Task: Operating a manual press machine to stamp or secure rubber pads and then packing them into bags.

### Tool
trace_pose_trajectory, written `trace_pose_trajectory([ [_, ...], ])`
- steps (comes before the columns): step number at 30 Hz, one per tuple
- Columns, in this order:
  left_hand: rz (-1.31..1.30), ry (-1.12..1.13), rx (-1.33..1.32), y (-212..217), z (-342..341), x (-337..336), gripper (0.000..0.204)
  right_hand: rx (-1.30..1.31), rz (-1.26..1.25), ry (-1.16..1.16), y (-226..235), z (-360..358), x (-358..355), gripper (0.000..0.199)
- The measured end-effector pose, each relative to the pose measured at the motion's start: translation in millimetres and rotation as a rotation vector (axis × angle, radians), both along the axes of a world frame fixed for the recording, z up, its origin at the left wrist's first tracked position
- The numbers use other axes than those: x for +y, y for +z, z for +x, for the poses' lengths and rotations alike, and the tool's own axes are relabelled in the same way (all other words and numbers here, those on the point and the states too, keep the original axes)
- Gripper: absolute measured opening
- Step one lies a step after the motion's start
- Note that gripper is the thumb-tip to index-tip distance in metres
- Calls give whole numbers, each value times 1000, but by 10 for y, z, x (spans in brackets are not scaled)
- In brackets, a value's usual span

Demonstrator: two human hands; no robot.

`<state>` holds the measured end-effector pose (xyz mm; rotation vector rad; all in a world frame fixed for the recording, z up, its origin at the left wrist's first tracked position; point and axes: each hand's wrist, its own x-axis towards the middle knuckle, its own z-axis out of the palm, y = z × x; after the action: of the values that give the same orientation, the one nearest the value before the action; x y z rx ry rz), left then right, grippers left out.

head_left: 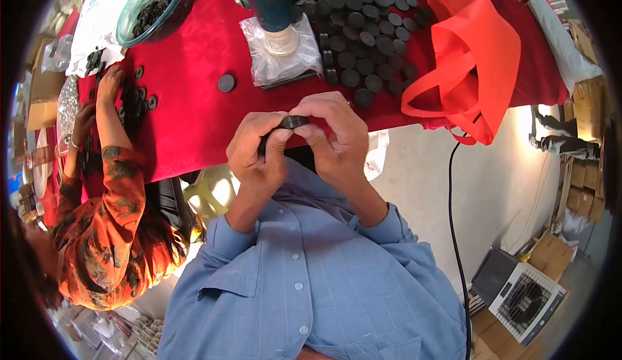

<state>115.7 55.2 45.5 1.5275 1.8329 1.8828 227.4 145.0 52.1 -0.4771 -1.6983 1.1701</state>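
My left hand point(256, 151) and my right hand point(334, 136) meet in front of my chest, at the near edge of a red-covered table point(194, 101). Together they pinch a small stack of dark round discs point(291, 123) between thumbs and fingertips; most of the stack is hidden by my fingers. A heap of several similar dark discs point(366, 33) lies on the cloth just beyond my right hand. A single disc point(226, 82) lies apart, beyond my left hand.
A teal press-like tool point(269, 0) stands on a clear plastic bag point(278, 55). A red cloth bag point(470, 62) lies at right. A teal bowl of discs point(152, 3) sits far left, where a person in an orange patterned sleeve point(110, 165) handles discs. A black cable point(453, 230) hangs down.
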Motion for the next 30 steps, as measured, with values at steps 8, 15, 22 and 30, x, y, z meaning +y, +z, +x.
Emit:
trace_pose_trajectory([
  [8,-388,215,-110,-197,-357,-32,23,-330,-19,-142,-291,87,209,19],
  [15,-551,381,503,-293,-915,93,36,-352,214,-336,-54,46,826,20],
  [22,-611,383,508,-394,-874,124,32,-519,672,-268,-389,-894,2023,28],
  [30,-570,412,415,-459,-876,137,29,-1029,607,72,-632,-1421,2415,32],
])
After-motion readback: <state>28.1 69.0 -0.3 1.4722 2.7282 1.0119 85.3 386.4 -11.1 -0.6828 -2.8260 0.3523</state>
